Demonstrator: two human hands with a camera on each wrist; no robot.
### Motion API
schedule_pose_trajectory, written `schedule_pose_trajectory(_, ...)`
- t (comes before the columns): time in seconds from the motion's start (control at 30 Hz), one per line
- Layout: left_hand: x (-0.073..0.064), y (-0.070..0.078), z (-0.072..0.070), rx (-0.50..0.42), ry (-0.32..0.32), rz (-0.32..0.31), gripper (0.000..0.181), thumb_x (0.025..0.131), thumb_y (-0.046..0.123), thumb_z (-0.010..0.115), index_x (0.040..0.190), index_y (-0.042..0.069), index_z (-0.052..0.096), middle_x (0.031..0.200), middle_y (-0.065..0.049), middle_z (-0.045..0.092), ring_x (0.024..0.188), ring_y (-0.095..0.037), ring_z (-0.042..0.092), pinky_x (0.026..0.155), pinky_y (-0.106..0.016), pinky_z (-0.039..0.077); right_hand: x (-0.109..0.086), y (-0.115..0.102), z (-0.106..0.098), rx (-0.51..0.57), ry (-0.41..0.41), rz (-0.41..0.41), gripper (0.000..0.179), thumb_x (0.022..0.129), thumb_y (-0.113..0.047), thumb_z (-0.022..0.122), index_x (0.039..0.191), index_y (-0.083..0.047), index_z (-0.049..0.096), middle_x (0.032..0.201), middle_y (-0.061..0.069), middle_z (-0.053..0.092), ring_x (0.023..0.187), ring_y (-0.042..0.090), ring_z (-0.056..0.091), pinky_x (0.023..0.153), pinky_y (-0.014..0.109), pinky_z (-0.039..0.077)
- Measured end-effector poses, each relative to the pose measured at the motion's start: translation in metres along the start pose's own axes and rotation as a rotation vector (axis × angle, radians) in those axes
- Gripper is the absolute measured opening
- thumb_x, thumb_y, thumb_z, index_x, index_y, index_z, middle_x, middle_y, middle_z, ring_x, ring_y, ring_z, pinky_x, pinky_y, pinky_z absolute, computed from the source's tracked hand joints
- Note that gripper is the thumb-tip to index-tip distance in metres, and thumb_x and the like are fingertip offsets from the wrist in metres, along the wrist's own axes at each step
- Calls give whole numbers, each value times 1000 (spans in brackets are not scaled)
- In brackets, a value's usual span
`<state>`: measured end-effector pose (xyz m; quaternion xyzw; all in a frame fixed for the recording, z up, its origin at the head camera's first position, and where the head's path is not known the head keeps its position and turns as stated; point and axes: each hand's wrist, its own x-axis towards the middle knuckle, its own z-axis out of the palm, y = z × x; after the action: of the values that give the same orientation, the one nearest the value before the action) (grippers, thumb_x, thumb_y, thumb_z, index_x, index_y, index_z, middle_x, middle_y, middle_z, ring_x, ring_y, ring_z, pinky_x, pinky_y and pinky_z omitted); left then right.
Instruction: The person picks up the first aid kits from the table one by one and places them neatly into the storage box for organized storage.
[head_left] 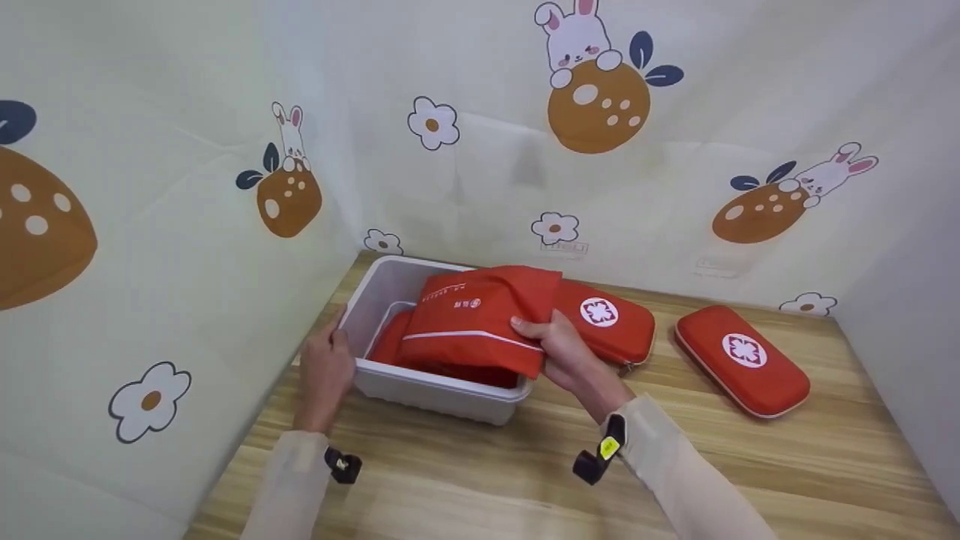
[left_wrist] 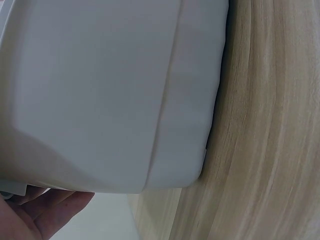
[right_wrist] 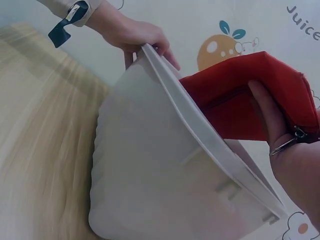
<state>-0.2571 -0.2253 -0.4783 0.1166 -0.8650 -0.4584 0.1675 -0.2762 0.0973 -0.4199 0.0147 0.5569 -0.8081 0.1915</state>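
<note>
A red fabric pouch [head_left: 480,315] with a white stripe and small white print lies tilted over the opening of a light grey plastic bin [head_left: 442,397]. My right hand [head_left: 574,356] grips the pouch by its right end, its thumb on the printed face. In the right wrist view the pouch [right_wrist: 235,95] extends past the bin's rim. My left hand [head_left: 328,367] holds the bin's left end at the rim. Inside the bin, another red item [head_left: 388,341] shows partly beneath the pouch. The left wrist view is mostly the bin's outer wall [left_wrist: 100,95].
Just right of the bin sits a red zippered case [head_left: 626,326] with a white round emblem, partly covered by the pouch and hand. Another such case [head_left: 750,367] lies farther right on the wooden table [head_left: 465,480]. Printed curtains [head_left: 480,180] enclose the back and sides.
</note>
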Motion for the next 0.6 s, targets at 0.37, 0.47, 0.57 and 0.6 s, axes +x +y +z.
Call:
schedule_pose_trajectory(0.37, 1, 1, 0, -2, 38, 9, 45, 104, 12, 36, 146, 6, 51, 146, -22, 53, 113, -35, 56, 95, -51, 45, 12, 5, 22, 5, -43, 24, 50, 96, 0, 55, 143, -6, 40, 136, 11, 55, 123, 26, 57, 104, 43, 51)
schedule_pose_trajectory(0.47, 1, 1, 1, 12, 55, 12, 45, 103, 12, 37, 145, 6, 52, 138, -24, 60, 98, -32, 55, 82, -44, 44, 15, 6, 27, -2, -47, 31, 49, 96, 0, 55, 143, -5, 41, 135, 12, 56, 122, 26, 58, 105, 43, 51)
schedule_pose_trajectory(0.57, 0, 1, 1, 19, 65, 16, 45, 103, 12, 37, 145, 7, 53, 120, -28, 66, 81, -32, 50, 71, -39, 39, 18, 6, 30, -14, -44, 48, 49, 96, -2, 57, 142, -7, 42, 135, 11, 57, 122, 26, 57, 106, 43, 50)
schedule_pose_trajectory(0.6, 0, 1, 1, 22, 65, 15, 45, 103, 12, 37, 145, 7, 53, 124, -26, 65, 82, -30, 51, 71, -38, 38, 19, 6, 31, -18, -39, 56, 49, 96, -3, 57, 142, -8, 42, 135, 11, 57, 123, 26, 57, 106, 43, 50)
